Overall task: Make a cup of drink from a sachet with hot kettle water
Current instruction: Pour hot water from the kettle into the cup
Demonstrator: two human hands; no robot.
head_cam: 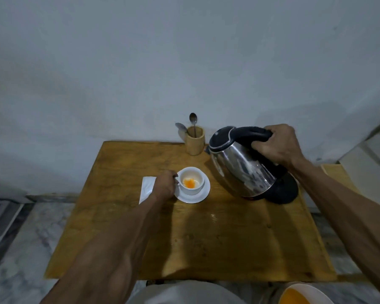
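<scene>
I have my right hand (pixel 274 145) wrapped fully closed around the black handle of the steel kettle (pixel 241 165), gripping it from above so the weight hangs under my wrist and I can control the tip. The kettle is tilted toward the cup, its lid end leaning left; whether its foot is clear of the dark base (pixel 283 191) at the right of the bench (pixel 206 238) I cannot tell. No water is leaving it that I can see.

My left hand (pixel 165 186) is curled at the handle of the white cup (pixel 191 179), fingers pinched shut on it as far as I can tell, though the handle itself is mostly hidden behind my knuckles. I judge that grip is there to steady the cup so it doesn't slide on its saucer (pixel 195 197) when the stream hits. The cup sits upright on the saucer near the middle of the bench, with orange powder (pixel 189 183) lying in the bottom, dry-looking and not yet dissolved.

The white sachet (pixel 147 189) lies flat just left of my hand, out of the pouring path. At the back, a wooden holder (pixel 195 140) keeps two spoons (pixel 193 121) upright and close to hand, which suits the stirring I expect to come after the water goes in.
</scene>
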